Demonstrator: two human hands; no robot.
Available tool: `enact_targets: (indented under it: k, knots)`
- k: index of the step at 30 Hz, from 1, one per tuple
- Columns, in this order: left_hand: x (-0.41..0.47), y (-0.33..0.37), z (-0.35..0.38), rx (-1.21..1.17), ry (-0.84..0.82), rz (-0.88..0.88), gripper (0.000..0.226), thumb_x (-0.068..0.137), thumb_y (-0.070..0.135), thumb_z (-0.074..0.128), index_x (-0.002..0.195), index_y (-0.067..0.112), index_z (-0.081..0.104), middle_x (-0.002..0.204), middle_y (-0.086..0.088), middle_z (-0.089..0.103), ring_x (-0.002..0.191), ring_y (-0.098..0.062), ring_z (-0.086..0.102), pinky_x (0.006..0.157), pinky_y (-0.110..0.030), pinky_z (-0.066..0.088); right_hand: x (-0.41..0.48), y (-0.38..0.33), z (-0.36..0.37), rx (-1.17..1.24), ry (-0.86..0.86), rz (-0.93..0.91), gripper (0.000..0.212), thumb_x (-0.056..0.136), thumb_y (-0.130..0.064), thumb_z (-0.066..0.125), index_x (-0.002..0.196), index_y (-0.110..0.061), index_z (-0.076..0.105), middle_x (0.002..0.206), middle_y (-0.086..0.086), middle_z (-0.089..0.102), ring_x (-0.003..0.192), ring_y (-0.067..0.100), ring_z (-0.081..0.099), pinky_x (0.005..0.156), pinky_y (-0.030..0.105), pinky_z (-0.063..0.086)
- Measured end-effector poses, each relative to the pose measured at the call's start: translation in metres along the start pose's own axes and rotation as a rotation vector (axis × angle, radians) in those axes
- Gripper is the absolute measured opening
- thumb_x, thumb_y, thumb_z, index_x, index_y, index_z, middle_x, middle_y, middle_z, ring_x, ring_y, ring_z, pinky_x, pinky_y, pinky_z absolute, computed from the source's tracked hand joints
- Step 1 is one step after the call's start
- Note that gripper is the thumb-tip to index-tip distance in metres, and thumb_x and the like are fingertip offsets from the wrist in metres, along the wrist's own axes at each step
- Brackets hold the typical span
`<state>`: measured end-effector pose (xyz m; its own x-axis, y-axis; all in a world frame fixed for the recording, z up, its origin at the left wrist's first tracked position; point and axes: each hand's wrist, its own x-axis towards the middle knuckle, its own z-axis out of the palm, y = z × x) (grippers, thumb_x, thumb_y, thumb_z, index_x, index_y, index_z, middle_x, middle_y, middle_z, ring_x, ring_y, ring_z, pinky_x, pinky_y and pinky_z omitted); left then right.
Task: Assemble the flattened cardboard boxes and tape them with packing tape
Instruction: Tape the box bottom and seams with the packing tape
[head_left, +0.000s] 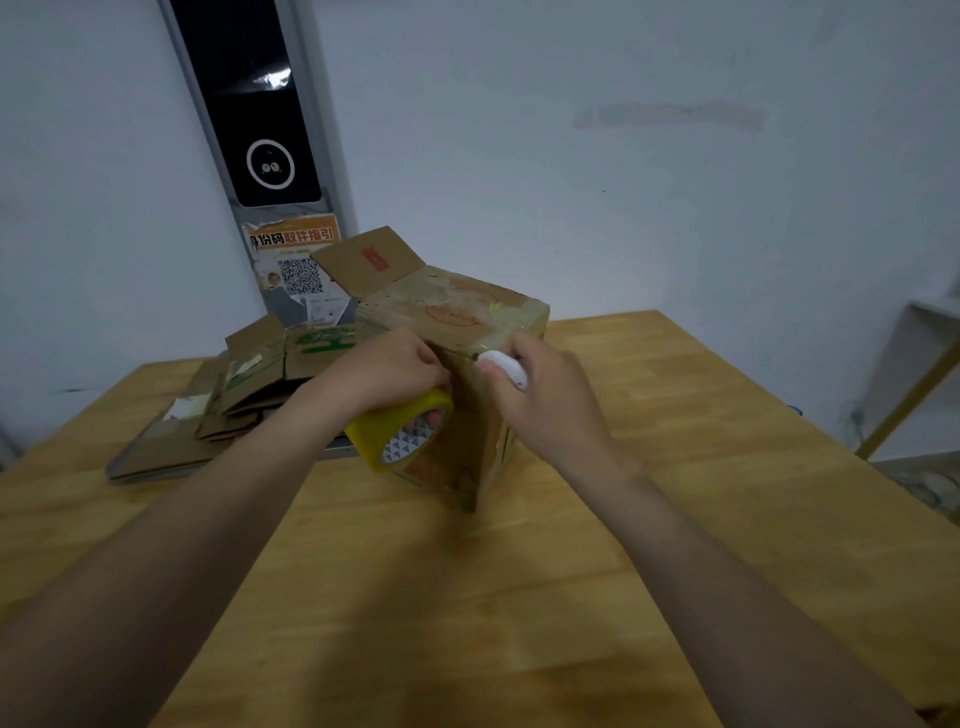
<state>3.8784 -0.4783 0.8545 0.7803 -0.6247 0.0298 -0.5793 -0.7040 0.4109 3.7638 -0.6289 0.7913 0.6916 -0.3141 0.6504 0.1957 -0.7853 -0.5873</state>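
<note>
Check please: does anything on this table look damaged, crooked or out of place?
The brown cardboard box looks worn, with old tape scraps on top, and one flap at its far side stands open. The pile of flattened cardboard boxes on the left lies fanned out unevenly. Nothing is spilled.

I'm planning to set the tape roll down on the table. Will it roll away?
Probably, if set on its edge: the tape roll is round and the table looks smooth. Laid flat it should stay. Its hollow core suggests it's light.
</note>
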Motion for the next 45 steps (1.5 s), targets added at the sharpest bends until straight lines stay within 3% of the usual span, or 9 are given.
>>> enact_targets:
  k: [5, 10, 19, 23, 28, 32, 36, 42, 45]
  knots:
    - [-0.004, -0.005, 0.0, 0.038, 0.017, 0.025, 0.029, 0.096, 0.035, 0.056, 0.091, 0.021, 0.082, 0.096, -0.014, 0.076, 0.082, -0.026, 0.069, 0.075, -0.044, 0.057, 0.006, -0.009, 0.023, -0.162, -0.042, -0.068, 0.028, 0.098, -0.044, 0.061, 0.085, -0.02, 0.056, 0.064, -0.005, 0.056, 0.054, 0.013, 0.053, 0.046, 0.04, 0.046]
    - [-0.007, -0.01, 0.002, 0.052, 0.051, 0.024, 0.028, 0.097, 0.035, 0.055, 0.09, 0.028, 0.082, 0.091, -0.007, 0.077, 0.086, -0.026, 0.069, 0.08, -0.046, 0.058, 0.009, -0.014, 0.031, -0.393, -0.018, -0.12, 0.029, 0.101, -0.047, 0.054, 0.085, -0.023, 0.05, 0.065, -0.006, 0.052, 0.055, 0.016, 0.05, 0.046, 0.028, 0.033]
    - [-0.005, -0.015, 0.002, 0.089, 0.058, 0.021, 0.03, 0.095, 0.03, 0.054, 0.087, 0.022, 0.081, 0.086, -0.009, 0.075, 0.084, -0.031, 0.068, 0.067, -0.037, 0.051, 0.022, -0.024, 0.03, -0.462, -0.118, -0.127, 0.028, 0.099, -0.038, 0.056, 0.08, -0.019, 0.047, 0.062, -0.005, 0.043, 0.056, 0.021, 0.046, 0.046, 0.029, 0.023]
    - [0.0, -0.019, 0.0, 0.057, 0.054, 0.019, 0.027, 0.097, 0.037, 0.06, 0.079, 0.039, 0.08, 0.078, 0.022, 0.071, 0.083, -0.011, 0.065, 0.073, -0.03, 0.052, 0.014, -0.013, 0.027, -0.454, -0.184, -0.142, 0.022, 0.1, -0.038, 0.055, 0.087, -0.02, 0.053, 0.072, 0.0, 0.055, 0.065, 0.024, 0.054, 0.051, 0.032, 0.039]
    - [0.004, -0.024, 0.004, 0.153, 0.069, -0.008, 0.035, 0.093, 0.028, 0.058, 0.068, 0.04, 0.079, 0.083, 0.02, 0.073, 0.075, -0.007, 0.063, 0.058, -0.026, 0.046, -0.009, 0.009, 0.025, -0.426, -0.242, -0.115, 0.027, 0.1, -0.043, 0.057, 0.084, -0.022, 0.054, 0.066, -0.003, 0.051, 0.062, 0.021, 0.05, 0.05, 0.032, 0.029]
    - [0.003, -0.03, 0.006, 0.124, 0.032, -0.057, 0.04, 0.091, 0.027, 0.059, 0.065, 0.051, 0.075, 0.066, 0.027, 0.07, 0.057, 0.002, 0.063, 0.047, -0.02, 0.038, -0.031, 0.036, 0.018, -0.35, -0.465, 0.013, 0.028, 0.1, -0.051, 0.055, 0.1, -0.03, 0.074, 0.086, -0.008, 0.07, 0.078, 0.016, 0.065, 0.064, 0.038, 0.054]
    - [0.003, -0.032, 0.01, 0.058, 0.017, -0.067, 0.036, 0.093, 0.025, 0.058, 0.07, 0.043, 0.079, 0.065, 0.025, 0.071, 0.052, 0.008, 0.062, 0.04, -0.016, 0.041, -0.046, 0.071, 0.015, -0.515, -0.706, 0.228, 0.022, 0.098, -0.044, 0.061, 0.113, -0.036, 0.076, 0.112, -0.004, 0.072, 0.105, 0.023, 0.067, 0.084, 0.039, 0.057]
    - [-0.008, -0.034, 0.015, -0.118, -0.035, -0.108, 0.035, 0.101, 0.03, 0.053, 0.08, 0.031, 0.081, 0.068, 0.009, 0.076, 0.062, -0.011, 0.073, 0.058, -0.023, 0.051, -0.059, 0.104, 0.012, -0.592, -0.76, 0.389, 0.055, 0.094, -0.038, 0.067, 0.146, -0.042, 0.051, 0.145, -0.004, 0.055, 0.129, 0.022, 0.057, 0.098, 0.035, 0.051]
    - [-0.013, -0.036, 0.018, -0.139, 0.013, -0.116, 0.035, 0.1, 0.034, 0.056, 0.076, 0.036, 0.081, 0.07, 0.014, 0.076, 0.074, -0.011, 0.07, 0.064, -0.027, 0.049, -0.038, 0.094, 0.0, -0.54, -0.468, 0.326, 0.052, 0.097, -0.035, 0.06, 0.148, -0.039, 0.048, 0.137, 0.0, 0.055, 0.121, 0.026, 0.061, 0.092, 0.038, 0.052]
